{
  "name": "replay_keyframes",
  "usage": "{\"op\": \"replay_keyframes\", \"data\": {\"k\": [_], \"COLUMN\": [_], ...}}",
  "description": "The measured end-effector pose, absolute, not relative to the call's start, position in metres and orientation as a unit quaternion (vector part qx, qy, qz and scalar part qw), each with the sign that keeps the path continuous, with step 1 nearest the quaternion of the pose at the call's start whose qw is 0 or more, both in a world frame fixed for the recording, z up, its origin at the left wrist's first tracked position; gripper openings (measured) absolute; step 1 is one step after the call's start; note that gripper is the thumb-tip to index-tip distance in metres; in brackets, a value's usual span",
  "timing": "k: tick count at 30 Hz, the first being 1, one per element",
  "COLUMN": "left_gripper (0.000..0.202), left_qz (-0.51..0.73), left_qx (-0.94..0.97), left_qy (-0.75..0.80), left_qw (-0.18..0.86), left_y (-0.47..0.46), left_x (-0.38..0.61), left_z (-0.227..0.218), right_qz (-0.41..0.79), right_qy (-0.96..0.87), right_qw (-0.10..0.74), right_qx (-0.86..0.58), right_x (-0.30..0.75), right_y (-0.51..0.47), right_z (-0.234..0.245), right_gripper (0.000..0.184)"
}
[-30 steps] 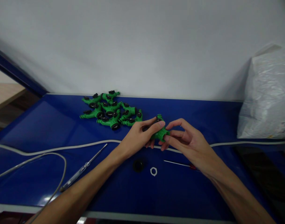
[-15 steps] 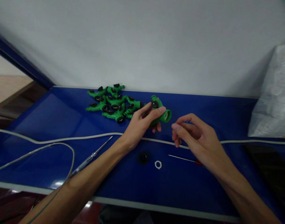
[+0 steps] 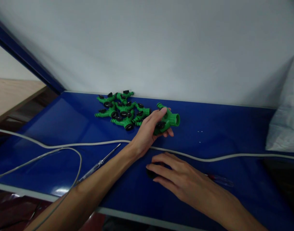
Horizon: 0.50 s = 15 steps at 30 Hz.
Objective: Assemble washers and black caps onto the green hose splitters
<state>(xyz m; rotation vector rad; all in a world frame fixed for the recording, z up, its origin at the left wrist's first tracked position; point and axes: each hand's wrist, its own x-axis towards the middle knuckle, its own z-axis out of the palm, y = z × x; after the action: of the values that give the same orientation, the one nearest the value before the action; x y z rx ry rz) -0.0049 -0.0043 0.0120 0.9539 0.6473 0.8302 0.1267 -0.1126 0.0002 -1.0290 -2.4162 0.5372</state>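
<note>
My left hand (image 3: 150,130) is closed round a green plastic hose splitter (image 3: 169,119) with black knobs, held just above the blue table (image 3: 65,122), its open end pointing right. Right beside it on the left lies a pile of several like green splitters (image 3: 122,110). My right hand (image 3: 178,176) rests palm down near the table's front, fingers stretched over a small black ring (image 3: 151,174) that shows only in part. The white ring seen earlier is hidden under this hand.
A grey-white cable (image 3: 233,157) runs across the table between my hands. A clear-handled screwdriver (image 3: 98,165) lies left of my forearm. A red-handled screwdriver (image 3: 220,179) pokes out right of my right hand. A white plastic bag (image 3: 285,122) stands at the right.
My right hand has left the green splitter and come down toward me, onto the black and white rings. My left hand has kept the splitter, carrying it a little farther away beside the pile.
</note>
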Motion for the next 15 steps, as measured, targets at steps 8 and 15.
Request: {"op": "replay_keyframes", "data": {"k": [8,15], "left_gripper": [0.042,0.04], "left_qz": [0.375,0.359], "left_qx": [0.467,0.465], "left_qy": [0.333,0.313], "left_qw": [0.728,0.747], "left_y": [-0.006,-0.01], "left_x": [-0.004,0.0], "left_z": [0.015,0.014], "right_qz": [0.289,0.244], "right_qy": [-0.754,-0.638], "right_qw": [0.384,0.514], "right_qx": [-0.448,-0.518], "right_x": [0.156,0.169], "right_y": [-0.105,-0.094], "right_z": [0.02,0.018], "right_gripper": [0.042,0.029]}}
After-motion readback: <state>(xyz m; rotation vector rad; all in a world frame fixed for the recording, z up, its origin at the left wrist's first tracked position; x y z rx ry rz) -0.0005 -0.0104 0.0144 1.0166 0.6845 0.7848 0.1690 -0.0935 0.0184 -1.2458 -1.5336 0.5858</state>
